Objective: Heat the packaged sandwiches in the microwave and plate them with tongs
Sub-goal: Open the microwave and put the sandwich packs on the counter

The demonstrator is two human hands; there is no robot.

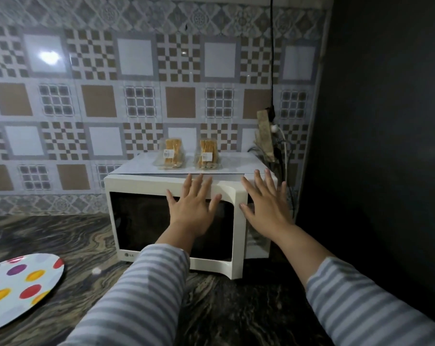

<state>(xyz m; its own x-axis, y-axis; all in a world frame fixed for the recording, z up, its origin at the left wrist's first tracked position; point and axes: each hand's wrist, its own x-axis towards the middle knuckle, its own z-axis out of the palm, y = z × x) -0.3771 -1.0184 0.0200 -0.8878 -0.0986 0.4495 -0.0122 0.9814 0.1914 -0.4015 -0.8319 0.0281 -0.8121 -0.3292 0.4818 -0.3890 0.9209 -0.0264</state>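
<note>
- The two clear-plastic packaged sandwiches, the left pack [171, 154] and the right pack [207, 154], stand side by side on top of the white microwave oven [212, 182], toward its far edge, each upright with its long axis vertical.
- Both packs lie just beyond and above the hands; the left hand [193, 202] is directly below them and nearer, the right hand [266, 203] is off to their right.
- Neither grip holds anything: the left hand's fingers are spread flat over the door's upper edge, the right hand's fingers are spread in front of the control side.
- The microwave door looks closed, so opening it likely comes first.
- A white round plate with coloured dots [29, 283] lies near left on the marbled brown desk [211, 308].
- "LG" reads on the door's lower left; each pack carries a small white label, too small to read.
</note>
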